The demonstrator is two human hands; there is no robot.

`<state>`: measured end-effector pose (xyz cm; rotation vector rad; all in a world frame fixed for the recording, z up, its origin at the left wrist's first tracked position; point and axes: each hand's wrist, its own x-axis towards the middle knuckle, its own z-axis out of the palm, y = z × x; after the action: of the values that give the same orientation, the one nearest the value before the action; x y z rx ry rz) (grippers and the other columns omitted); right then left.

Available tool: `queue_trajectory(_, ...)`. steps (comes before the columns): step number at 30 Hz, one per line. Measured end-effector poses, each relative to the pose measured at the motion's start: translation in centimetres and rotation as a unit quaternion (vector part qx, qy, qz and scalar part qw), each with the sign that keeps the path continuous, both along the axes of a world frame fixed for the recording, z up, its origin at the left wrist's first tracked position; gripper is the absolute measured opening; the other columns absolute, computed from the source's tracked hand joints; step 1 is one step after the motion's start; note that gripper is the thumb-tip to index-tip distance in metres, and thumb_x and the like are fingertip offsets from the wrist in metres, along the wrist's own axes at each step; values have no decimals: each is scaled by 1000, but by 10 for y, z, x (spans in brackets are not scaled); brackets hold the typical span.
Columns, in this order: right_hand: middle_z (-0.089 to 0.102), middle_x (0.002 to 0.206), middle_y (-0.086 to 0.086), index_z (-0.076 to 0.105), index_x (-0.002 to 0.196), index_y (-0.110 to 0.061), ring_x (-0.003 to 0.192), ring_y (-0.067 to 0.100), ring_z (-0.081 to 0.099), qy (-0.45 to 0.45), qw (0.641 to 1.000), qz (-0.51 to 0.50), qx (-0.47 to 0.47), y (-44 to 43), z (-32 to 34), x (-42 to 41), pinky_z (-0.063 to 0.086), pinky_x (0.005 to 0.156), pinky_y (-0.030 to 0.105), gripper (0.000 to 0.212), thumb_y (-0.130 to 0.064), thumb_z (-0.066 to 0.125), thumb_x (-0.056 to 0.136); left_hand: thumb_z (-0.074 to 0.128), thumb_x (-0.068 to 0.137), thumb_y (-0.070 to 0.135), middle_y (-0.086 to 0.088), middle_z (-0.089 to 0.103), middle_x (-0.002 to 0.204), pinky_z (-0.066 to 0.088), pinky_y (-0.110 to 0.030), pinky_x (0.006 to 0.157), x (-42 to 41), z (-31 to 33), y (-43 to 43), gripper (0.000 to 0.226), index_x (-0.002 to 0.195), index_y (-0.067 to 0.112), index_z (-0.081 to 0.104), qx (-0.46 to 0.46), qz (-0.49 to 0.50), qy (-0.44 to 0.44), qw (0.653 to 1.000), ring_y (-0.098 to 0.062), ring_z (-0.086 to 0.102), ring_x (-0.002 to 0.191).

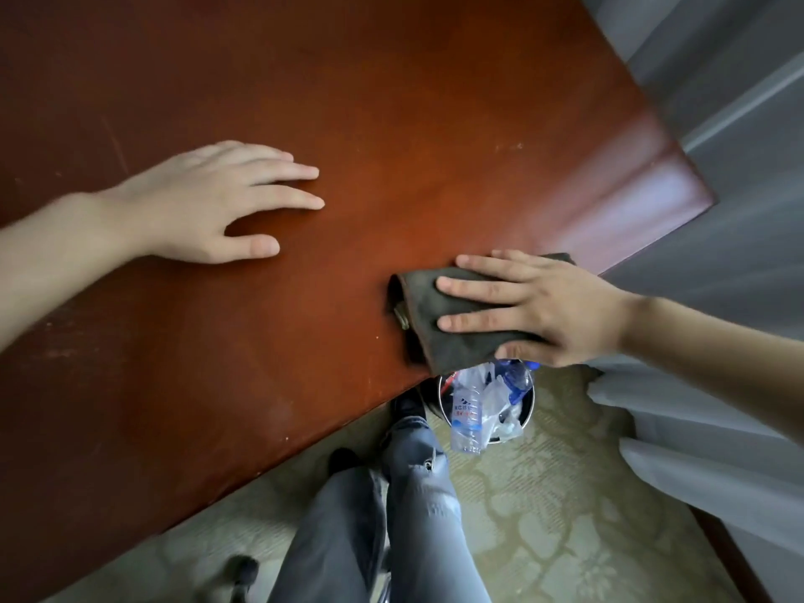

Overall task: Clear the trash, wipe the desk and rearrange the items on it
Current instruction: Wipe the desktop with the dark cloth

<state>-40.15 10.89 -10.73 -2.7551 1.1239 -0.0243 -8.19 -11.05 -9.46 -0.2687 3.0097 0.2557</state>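
A reddish-brown wooden desk (348,102) fills most of the view. My right hand (539,306) lies flat with spread fingers on a dark grey folded cloth (426,311), pressing it to the desk at its near edge, close to the right corner. My left hand (217,202) rests palm down on the bare desk surface to the left, fingers apart, holding nothing. Below the desk edge stands a round trash bin (528,413) holding a clear plastic bottle (467,417), plastic wrap and blue-tinted plastic.
My legs in grey jeans (391,515) and dark shoes stand on patterned beige carpet (565,515) beside the bin. White sheer curtains (718,211) hang along the right side, past the desk's right corner.
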Motion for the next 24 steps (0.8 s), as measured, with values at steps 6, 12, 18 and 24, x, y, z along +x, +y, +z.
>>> queue_trajectory(6, 25, 149, 4, 30, 142, -27, 139, 36, 20, -10, 986, -165, 17, -70, 4, -73, 25, 109, 56, 55, -55, 20, 96, 15, 87, 70, 34, 1, 146, 28, -47, 105, -15, 0, -7, 52, 138, 57, 10, 7, -21, -17, 1000, 5, 7, 135)
queue_trajectory(12, 17, 155, 3, 27, 143, -34, 144, 26, 7, -60, 946, -315, 48, -135, 7, -102, 12, 116, 44, 55, -48, 34, 90, 17, 88, 69, 30, 2, 149, 25, -44, 107, -22, -5, -13, 54, 140, 54, 10, -1, -38, -18, 999, 6, -1, 137)
queue_trajectory(18, 32, 149, 15, 39, 139, -23, 135, 38, 32, -33, 998, -53, 12, -59, 1, -23, 24, 107, 52, 61, -58, 34, 89, 21, 88, 68, 28, 6, 150, 22, -44, 108, -22, -8, -8, 56, 141, 49, 19, 11, -27, -2, 1000, 2, 3, 138)
queue_trajectory(24, 39, 146, 3, 48, 134, -26, 135, 24, 33, -59, 995, 58, 60, -8, 4, -17, 27, 108, 39, 48, -23, 40, 87, 21, 89, 67, 28, 5, 150, 18, -38, 109, -23, -4, -8, 53, 141, 52, 14, 21, -20, 5, 1000, 3, 3, 138)
